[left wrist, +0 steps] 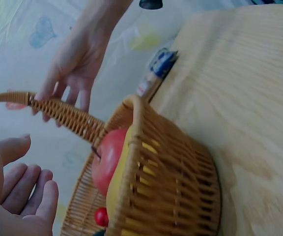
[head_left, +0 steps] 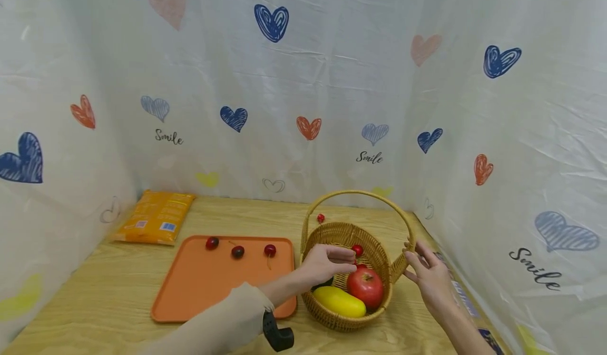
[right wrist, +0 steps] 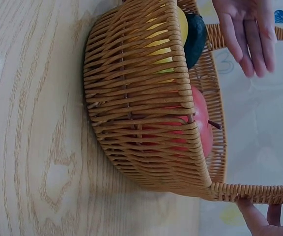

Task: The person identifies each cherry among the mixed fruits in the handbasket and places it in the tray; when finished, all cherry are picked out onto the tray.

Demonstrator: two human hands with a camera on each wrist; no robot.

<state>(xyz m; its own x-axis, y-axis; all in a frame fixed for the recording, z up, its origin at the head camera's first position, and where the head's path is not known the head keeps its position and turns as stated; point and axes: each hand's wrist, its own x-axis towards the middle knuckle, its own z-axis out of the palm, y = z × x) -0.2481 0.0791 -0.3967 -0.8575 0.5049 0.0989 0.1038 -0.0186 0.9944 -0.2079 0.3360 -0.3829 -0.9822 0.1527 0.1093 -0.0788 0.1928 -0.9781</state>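
I have the right hand [head_left: 430, 278] clamped by thumb and fingers on the handle [head_left: 361, 192] of the basket [head_left: 338, 233], near the tabletop's [head_left: 408, 328] right edge, while the left hand [head_left: 324, 263] hovers above the apple [head_left: 367, 287] and yellow fruit [head_left: 340, 302] inside, fingers together, thumb apart.

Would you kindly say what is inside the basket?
The basket holds an apple, a yellow fruit, a dark green thing and small red fruits. The left hand partly blocks the head view; anything beneath the fruit is covered.

left sleeve [head_left: 220, 318]: cream, plain; left-wrist device [head_left: 277, 336]: black, angular
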